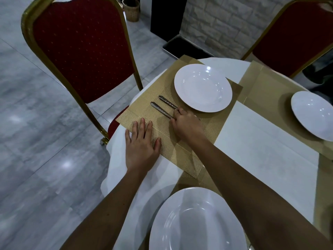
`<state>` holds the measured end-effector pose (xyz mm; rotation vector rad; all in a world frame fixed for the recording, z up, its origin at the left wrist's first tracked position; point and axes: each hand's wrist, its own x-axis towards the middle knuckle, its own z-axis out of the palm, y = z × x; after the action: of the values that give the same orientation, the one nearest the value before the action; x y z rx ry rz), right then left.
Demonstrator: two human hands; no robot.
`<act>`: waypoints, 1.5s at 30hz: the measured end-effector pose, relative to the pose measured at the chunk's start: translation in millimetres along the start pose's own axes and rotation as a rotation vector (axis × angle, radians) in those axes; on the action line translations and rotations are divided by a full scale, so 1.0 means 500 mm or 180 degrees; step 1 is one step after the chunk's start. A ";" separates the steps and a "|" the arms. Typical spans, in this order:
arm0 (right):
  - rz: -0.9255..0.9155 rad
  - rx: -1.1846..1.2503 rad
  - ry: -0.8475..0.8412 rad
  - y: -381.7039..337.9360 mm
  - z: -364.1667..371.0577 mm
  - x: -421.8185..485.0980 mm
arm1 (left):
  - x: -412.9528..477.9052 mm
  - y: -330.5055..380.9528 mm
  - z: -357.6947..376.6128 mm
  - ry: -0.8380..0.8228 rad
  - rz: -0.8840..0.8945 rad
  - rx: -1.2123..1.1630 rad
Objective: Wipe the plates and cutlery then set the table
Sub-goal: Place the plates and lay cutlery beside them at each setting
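Note:
A gold woven placemat [155,112] lies on the white-clothed table [261,141]. On its far part sits a white plate [203,87]. Two pieces of steel cutlery [162,108] lie side by side left of that plate, handles pointing away from me. My right hand [187,124] rests on their near ends, fingers curled over them, so the heads are hidden. My left hand [141,145] lies flat, fingers spread, on the placemat's near left corner. A second white plate [196,222] is close to me at the bottom. A third white plate [313,114] sits at the right edge.
A red chair with a gold frame [81,51] stands at the table's left side, and another red chair [297,37] at the far right. A dark tray [185,46] leans on the floor by the stone wall. A woven basket [132,9] stands behind.

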<state>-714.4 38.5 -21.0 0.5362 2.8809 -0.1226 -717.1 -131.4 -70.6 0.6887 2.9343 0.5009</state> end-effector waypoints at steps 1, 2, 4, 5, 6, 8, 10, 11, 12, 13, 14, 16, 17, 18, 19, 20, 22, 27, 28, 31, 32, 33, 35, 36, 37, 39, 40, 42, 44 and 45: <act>-0.0009 0.0009 0.0001 0.001 -0.001 0.000 | 0.000 0.001 0.000 -0.0001 -0.0003 0.0006; -0.0015 0.0023 0.0001 0.002 -0.001 -0.001 | 0.000 0.001 0.001 0.0001 -0.0005 0.0014; -0.0031 0.0083 0.0003 0.004 0.000 -0.004 | 0.000 0.000 0.002 0.0006 0.0001 0.0035; -0.0040 0.0142 0.0026 0.006 -0.001 -0.007 | 0.000 -0.002 0.003 0.0001 0.0011 0.0041; -0.0056 0.0222 0.0071 0.007 -0.002 -0.012 | -0.001 -0.003 0.003 0.0004 0.0028 0.0044; -0.0097 0.0360 0.0193 0.011 -0.007 -0.024 | -0.002 -0.005 0.002 0.0035 0.0087 0.0054; -0.0144 0.0378 0.0296 0.021 -0.010 -0.045 | -0.004 -0.003 -0.003 0.0035 0.0143 0.0139; -0.0164 0.0343 0.0315 0.030 -0.012 -0.058 | -0.004 -0.002 -0.007 -0.0025 0.0144 0.0206; -0.0181 0.0286 0.0324 0.041 -0.012 -0.072 | -0.003 -0.001 -0.010 -0.0132 0.0125 0.0268; -0.0194 0.0204 0.0334 0.057 -0.013 -0.092 | -0.004 0.002 -0.015 -0.0251 0.0104 0.0334; -0.0206 0.0108 0.0346 0.073 -0.014 -0.112 | -0.003 0.007 -0.021 -0.0369 0.0075 0.0370; -0.0130 -0.0038 0.0334 0.113 -0.021 -0.158 | -0.002 0.027 -0.039 -0.0611 -0.0002 0.0416; -0.0043 -0.0106 0.0286 0.132 -0.025 -0.180 | -0.002 0.043 -0.048 -0.0718 -0.0029 0.0470; 0.0048 -0.0180 0.0266 0.156 -0.027 -0.207 | -0.008 0.066 -0.057 -0.0774 -0.0003 0.0548; 0.0136 -0.0237 0.0262 0.179 -0.030 -0.232 | -0.015 0.091 -0.065 -0.0803 0.0068 0.0605; 0.0220 -0.0279 0.0263 0.206 -0.033 -0.262 | -0.029 0.123 -0.071 -0.0816 0.0170 0.0626; 0.0367 -0.0291 0.0228 0.255 -0.038 -0.318 | -0.064 0.186 -0.077 -0.0800 0.0404 0.0603; 0.0797 0.0041 0.0414 0.386 -0.038 -0.508 | -0.206 0.388 -0.055 -0.0910 0.1132 0.0529; 0.0917 0.0078 0.0449 0.422 -0.032 -0.554 | -0.246 0.437 -0.043 -0.0890 0.1331 0.0513; 0.1246 0.0162 0.0529 0.524 -0.011 -0.683 | -0.363 0.565 0.002 -0.0964 0.1878 0.0368; 0.1352 0.0237 0.0560 0.549 -0.003 -0.720 | -0.397 0.597 0.018 -0.1013 0.2013 0.0313; 0.1460 0.0276 0.0615 0.578 0.006 -0.767 | -0.434 0.636 0.034 -0.1052 0.2172 0.0305; 0.1622 0.0240 0.0687 0.629 0.030 -0.846 | -0.498 0.701 0.064 -0.1143 0.2469 0.0371; 0.1760 0.0314 0.0671 0.652 0.037 -0.879 | -0.527 0.728 0.077 -0.1204 0.2590 0.0418; 0.1887 0.0414 0.0642 0.670 0.041 -0.905 | -0.550 0.747 0.088 -0.1257 0.2686 0.0463; 0.2017 0.0486 0.0674 0.709 0.061 -0.957 | -0.595 0.781 0.106 -0.1351 0.2876 0.0556; 0.2093 0.0506 0.0697 0.726 0.070 -0.978 | -0.613 0.792 0.111 -0.1423 0.2962 0.0605; 0.2281 0.0577 0.0665 0.749 0.084 -1.009 | -0.636 0.807 0.116 -0.1589 0.3123 0.0737; 0.2386 0.0614 0.0590 0.764 0.093 -1.029 | -0.653 0.818 0.118 -0.1662 0.3207 0.0942; 0.2397 0.0656 0.0585 0.770 0.096 -1.032 | -0.659 0.822 0.120 -0.1677 0.3206 0.1052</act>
<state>-94.3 212.1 28.1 1.6894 2.6233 -0.2561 -241.4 86.3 13.0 1.9695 2.0103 -0.1400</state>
